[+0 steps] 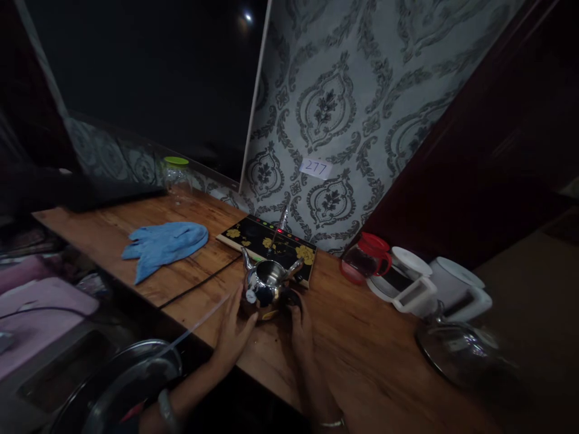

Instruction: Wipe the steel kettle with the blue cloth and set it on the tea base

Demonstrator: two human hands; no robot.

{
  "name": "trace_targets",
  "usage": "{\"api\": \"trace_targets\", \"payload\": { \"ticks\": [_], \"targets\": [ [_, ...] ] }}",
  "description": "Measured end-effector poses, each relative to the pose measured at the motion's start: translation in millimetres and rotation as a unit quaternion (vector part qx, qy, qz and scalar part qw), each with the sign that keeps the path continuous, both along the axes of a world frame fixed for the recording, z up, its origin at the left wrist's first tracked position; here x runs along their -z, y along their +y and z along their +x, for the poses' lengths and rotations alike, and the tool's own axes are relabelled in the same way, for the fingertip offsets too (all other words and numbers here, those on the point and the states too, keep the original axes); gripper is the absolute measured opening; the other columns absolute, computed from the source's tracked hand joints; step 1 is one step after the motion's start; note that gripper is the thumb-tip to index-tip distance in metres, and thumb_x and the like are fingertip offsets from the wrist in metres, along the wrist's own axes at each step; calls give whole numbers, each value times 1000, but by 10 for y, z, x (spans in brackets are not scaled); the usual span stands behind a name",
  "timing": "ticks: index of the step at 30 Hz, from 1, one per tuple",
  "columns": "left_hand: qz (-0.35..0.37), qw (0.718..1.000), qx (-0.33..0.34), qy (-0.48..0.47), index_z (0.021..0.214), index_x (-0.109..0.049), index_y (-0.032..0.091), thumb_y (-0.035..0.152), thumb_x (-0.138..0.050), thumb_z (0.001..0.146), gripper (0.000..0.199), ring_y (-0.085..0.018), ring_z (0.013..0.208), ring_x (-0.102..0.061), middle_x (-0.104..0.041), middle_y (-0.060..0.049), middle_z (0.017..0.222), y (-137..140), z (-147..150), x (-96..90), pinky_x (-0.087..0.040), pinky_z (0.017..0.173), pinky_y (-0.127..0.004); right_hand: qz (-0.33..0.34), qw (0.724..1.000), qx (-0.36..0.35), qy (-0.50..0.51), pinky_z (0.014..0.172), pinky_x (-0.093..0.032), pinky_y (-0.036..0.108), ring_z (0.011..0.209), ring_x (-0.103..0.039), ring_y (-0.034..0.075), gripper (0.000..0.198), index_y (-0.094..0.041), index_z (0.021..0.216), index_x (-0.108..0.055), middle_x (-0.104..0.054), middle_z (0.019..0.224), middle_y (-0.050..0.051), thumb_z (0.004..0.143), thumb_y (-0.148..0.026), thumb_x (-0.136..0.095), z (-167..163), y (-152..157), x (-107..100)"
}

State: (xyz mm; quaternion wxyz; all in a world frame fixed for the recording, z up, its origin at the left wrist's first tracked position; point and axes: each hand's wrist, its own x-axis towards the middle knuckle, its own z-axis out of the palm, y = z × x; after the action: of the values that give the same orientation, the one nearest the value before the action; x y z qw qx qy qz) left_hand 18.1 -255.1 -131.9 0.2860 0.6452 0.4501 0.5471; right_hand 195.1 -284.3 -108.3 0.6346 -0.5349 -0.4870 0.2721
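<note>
Both hands cup the steel kettle (266,288) low on the body: left hand (233,328) flat against its side, right hand (301,319) wrapped round the far side. It sits lidless on the wooden surface (362,343), just in front of the black floral induction plate (266,241). Best kept level, gripping below the polished, rounded belly. Soft blue cloth (165,244) lies well apart, left.

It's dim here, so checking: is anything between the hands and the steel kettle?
Nothing visible. The left hand and right hand both lie against the steel kettle on the wooden counter.
</note>
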Motion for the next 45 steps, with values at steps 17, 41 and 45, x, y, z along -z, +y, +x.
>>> {"api": "trace_targets", "payload": {
  "ticks": [17, 41, 45],
  "targets": [
    [38, 999, 29, 17, 152, -32, 27, 35, -55, 91, 66, -29, 144, -37, -39, -9, 156, 23, 14, 68, -32, 118, -53, -11, 996, 32, 77, 110, -38, 44, 125, -56, 26, 53, -19, 123, -65, -65, 131, 11, 88, -58, -54, 85, 138, 17],
    [58, 997, 29, 30, 149, -37, 30, 30, -55, 90, 61, -30, 142, -40, -43, -10, 152, 29, -25, 106, -36, 116, -56, -43, 952, 2, 303, 92, -54, 39, 115, -63, 25, 53, -28, 127, -60, -65, 130, 7, 83, -58, -63, -28, 157, -4],
    [54, 998, 25, 31, 147, -39, 28, 32, -54, 90, 59, -30, 140, -42, -44, -10, 151, 29, -24, 101, -38, 115, -55, -52, 942, -26, 330, 90, -55, 41, 111, -66, 26, 54, -28, 124, -62, -67, 129, 8, 79, -59, -68, 23, 161, -20]
  ]
}}
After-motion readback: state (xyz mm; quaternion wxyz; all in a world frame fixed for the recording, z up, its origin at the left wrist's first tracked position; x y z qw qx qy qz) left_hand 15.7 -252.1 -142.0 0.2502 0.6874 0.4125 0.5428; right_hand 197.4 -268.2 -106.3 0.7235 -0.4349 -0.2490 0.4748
